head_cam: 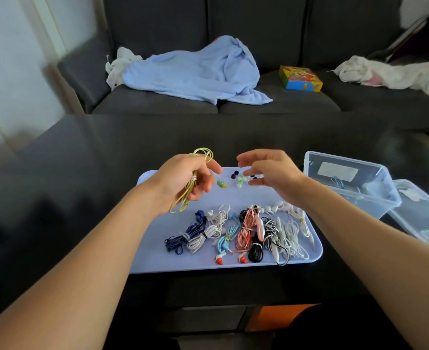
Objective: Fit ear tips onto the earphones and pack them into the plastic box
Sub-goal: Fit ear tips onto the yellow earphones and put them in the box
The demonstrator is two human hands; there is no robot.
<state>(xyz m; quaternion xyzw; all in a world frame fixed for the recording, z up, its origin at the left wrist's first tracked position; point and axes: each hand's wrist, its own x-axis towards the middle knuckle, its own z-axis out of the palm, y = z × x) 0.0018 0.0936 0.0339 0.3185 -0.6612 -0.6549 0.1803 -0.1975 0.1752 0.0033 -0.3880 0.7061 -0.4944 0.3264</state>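
Left hand [183, 178] grips the coiled yellow-green earphones [192, 188], fingers curled round the bundle; long axis runs near-to-far, one earbud [221, 184] dangling toward the right. Loose ear tips [241, 179] lie on the lilac mat [158, 248], just beneath and left of the right hand [269, 173]. Right hand nearer the tips; its fingers apart, relaxed, holding nothing. Plastic box [347, 183] stands open on the bench to the right, lid [420, 213] beside it.
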